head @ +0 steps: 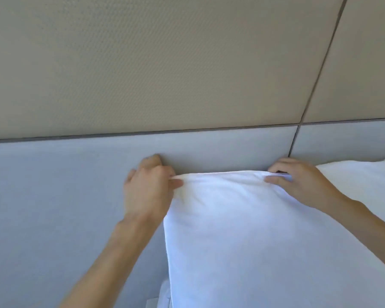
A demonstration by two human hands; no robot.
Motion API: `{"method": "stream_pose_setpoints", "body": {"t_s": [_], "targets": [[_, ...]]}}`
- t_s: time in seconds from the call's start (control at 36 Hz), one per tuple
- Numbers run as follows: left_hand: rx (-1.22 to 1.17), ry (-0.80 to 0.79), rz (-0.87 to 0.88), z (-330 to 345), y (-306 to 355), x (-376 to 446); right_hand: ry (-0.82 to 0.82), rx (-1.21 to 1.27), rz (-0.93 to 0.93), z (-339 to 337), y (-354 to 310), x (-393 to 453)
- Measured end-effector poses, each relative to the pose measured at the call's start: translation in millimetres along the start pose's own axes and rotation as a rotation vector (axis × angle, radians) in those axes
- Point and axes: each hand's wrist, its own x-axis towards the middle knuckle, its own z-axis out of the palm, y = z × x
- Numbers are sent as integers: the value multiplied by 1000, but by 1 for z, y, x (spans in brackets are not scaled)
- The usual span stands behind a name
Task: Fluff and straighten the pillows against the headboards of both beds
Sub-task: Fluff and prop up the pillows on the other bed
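A white pillow [242, 230] stands upright against the grey padded headboard [53, 196]. My left hand [149, 185] pinches its top left corner, thumb on the front of the fabric. At the top right corner my right hand [298, 183] grips the pillow, with fingers curled over the edge. A second white pillow [360, 181] lies behind my right arm, at the right edge of the view.
Beige wall panels [142, 63] rise above the headboard, split by a dark seam at the right. A bit of white bedding [162, 294] shows at the bottom beside the pillow's left edge.
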Motion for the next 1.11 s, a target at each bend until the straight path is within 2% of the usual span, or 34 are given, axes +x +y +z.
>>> {"method": "stream_pose_setpoints", "body": {"t_s": [0.08, 0.17, 0.28, 0.42, 0.47, 0.56, 0.67, 0.75, 0.92, 1.0, 1.11], "targets": [[-150, 80, -134, 1, 0, 2, 179, 31, -77, 2, 7, 8], [-202, 176, -204, 1, 12, 4, 256, 17, -86, 2, 9, 8], [-436, 174, -326, 7, 17, -1, 140, 18, 1, -4, -2, 8], [-898, 87, -490, 20, 8, -20, -4, 24, -93, 3, -39, 7], [-999, 29, -534, 28, 2, -26, -66, 61, -134, 14, -58, 11], [-1029, -6, -543, 37, -1, -35, -197, 237, -177, 32, -92, 20], [-1013, 166, -534, 28, 1, -38, -313, 285, -223, 52, -132, 34], [-968, 232, -510, 14, 4, -30, -379, 265, -210, 54, -151, 48], [-1057, 270, -471, 20, 7, -30, -319, 228, -242, 48, -162, 71], [-1049, 194, -443, 40, 7, -55, -282, 173, -246, 57, -161, 68], [-1083, -38, -526, 81, -4, -111, -289, 143, -259, 70, -157, 61]]}}
